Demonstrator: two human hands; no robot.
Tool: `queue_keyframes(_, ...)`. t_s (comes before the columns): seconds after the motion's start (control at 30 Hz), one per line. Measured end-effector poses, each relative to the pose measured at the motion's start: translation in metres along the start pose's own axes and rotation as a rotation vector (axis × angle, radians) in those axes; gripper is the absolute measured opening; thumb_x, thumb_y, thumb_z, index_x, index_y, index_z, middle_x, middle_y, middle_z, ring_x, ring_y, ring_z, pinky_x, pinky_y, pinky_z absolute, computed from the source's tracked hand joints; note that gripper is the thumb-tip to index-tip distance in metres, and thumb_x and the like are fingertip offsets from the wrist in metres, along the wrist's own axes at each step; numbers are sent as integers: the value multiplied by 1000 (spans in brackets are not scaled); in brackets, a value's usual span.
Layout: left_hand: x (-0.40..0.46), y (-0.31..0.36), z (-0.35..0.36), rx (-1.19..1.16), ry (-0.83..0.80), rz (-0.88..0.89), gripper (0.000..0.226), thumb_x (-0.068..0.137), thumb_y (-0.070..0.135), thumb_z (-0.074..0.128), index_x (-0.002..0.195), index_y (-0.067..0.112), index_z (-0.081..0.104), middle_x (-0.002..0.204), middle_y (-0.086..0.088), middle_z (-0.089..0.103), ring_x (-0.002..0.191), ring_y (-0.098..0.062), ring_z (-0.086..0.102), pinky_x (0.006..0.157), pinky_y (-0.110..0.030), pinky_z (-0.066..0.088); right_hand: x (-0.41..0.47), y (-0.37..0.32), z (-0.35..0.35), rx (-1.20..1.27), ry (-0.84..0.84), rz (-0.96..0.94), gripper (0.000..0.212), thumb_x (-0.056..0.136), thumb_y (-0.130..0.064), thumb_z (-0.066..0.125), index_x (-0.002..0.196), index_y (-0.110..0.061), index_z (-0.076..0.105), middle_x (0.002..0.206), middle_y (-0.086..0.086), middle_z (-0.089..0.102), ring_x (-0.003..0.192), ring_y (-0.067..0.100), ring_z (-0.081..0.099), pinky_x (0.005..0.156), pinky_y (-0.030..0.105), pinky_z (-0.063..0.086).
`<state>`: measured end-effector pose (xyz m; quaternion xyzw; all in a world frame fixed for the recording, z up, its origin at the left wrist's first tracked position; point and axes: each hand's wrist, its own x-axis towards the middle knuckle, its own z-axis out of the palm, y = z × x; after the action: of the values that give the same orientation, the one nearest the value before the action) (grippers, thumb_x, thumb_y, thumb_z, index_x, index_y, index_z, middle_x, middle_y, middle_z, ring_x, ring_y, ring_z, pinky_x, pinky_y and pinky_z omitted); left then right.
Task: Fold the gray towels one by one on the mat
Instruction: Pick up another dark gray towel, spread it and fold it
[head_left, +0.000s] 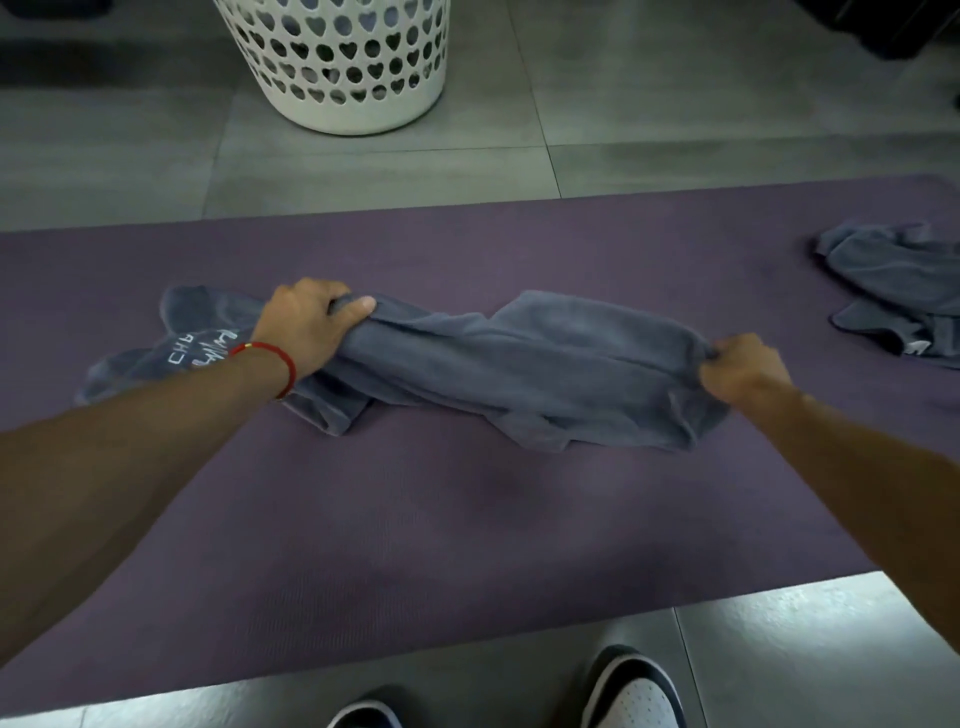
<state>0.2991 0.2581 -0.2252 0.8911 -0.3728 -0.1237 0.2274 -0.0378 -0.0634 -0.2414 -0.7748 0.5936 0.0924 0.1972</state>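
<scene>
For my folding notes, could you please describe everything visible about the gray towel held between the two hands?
The gray towel looks like soft terry cloth, bunched and creased, not yet folded. It stretches sideways across the purple mat, sagging onto it. The left hand grips one bunched end and the right hand pinches the other.

Purple mat (467, 519) on gray tiled floor (130, 171), bearing stretched gray towel (545, 364) and crumpled towel (893, 280).

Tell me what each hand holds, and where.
Both grip one gray towel: the left hand its bunched left end, the right hand its right end.
</scene>
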Motion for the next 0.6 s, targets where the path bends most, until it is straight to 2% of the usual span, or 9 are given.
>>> queue_keyframes(0.1, -10, -1, 8, 17, -150, 111, 32, 93, 47, 63, 81, 17, 63, 72, 0, 62, 71, -16, 59, 69, -36, 44, 4, 18, 1, -211, -151, 90, 36, 94, -25, 57, 120, -1, 62, 125, 23, 62, 115, 42, 60, 97, 44, 51)
queue_keyframes(0.17, -18, 1, 17, 53, -245, 132, 27, 86, 48, 73, 92, 24, 62, 78, 10, 60, 73, -6, 56, 70, -32, 43, 3, 8, 5, -220, -56, -2, 41, 90, -30, 58, 123, -5, 57, 129, 21, 58, 119, 42, 56, 98, 48, 50)
queue_keyframes(0.23, -23, -2, 24, 104, -321, 111, 36, 80, 43, 80, 106, 27, 59, 92, 6, 64, 83, -15, 61, 78, -35, 50, 3, -15, 15, -144, 76, -280, 44, 87, -31, 56, 125, -9, 56, 131, 17, 55, 122, 41, 54, 99, 49, 49)
queue_keyframes(0.33, -32, -6, 27, 177, -303, 94, 46, 79, 31, 81, 116, 24, 55, 111, -4, 66, 102, -27, 63, 88, -41, 52, -1, -62, 34, -88, -26, -695, 46, 95, -19, 54, 141, -15, 49, 147, 11, 46, 129, 34, 51, 106, 46, 44)
queue_keyframes(0.4, -41, -13, 31, 238, -276, 99, 48, 80, 28, 79, 121, 18, 56, 117, -7, 65, 108, -30, 61, 92, -42, 50, 0, -93, 47, -229, -99, -804, 60, 99, -10, 50, 155, -23, 31, 164, 8, 22, 138, 36, 42, 110, 46, 40)
queue_keyframes(0.47, -51, -24, 35, 293, -260, 36, 48, 82, 27, 77, 124, 14, 58, 119, -12, 66, 111, -36, 61, 95, -45, 48, 5, -119, 57, -356, -117, -804, 76, 100, -4, 47, 160, -35, 12, 168, 7, 1, 142, 42, 31, 112, 50, 38)
queue_keyframes(0.5, -55, -30, 35, 313, -246, -17, 43, 84, 25, 74, 124, 13, 61, 118, -14, 67, 112, -38, 61, 96, -44, 48, 8, -129, 59, -383, -138, -774, 80, 100, -3, 47, 160, -38, 6, 168, 11, 1, 142, 44, 30, 113, 51, 37)
queue_keyframes(0.53, -57, -36, 34, 305, -226, -65, 36, 87, 21, 71, 121, 11, 65, 116, -16, 68, 112, -39, 62, 96, -42, 48, 11, -138, 59, -385, -165, -724, 79, 101, -5, 47, 160, -38, 4, 164, 18, 11, 140, 45, 33, 112, 51, 38)
queue_keyframes(0.6, -54, -42, 26, 207, -140, -135, 22, 90, 13, 66, 111, 7, 70, 107, -18, 71, 106, -36, 65, 91, -36, 45, 17, -153, 54, -384, -191, -599, 69, 102, -15, 52, 159, -22, 14, 149, 24, 38, 130, 43, 47, 105, 48, 43)
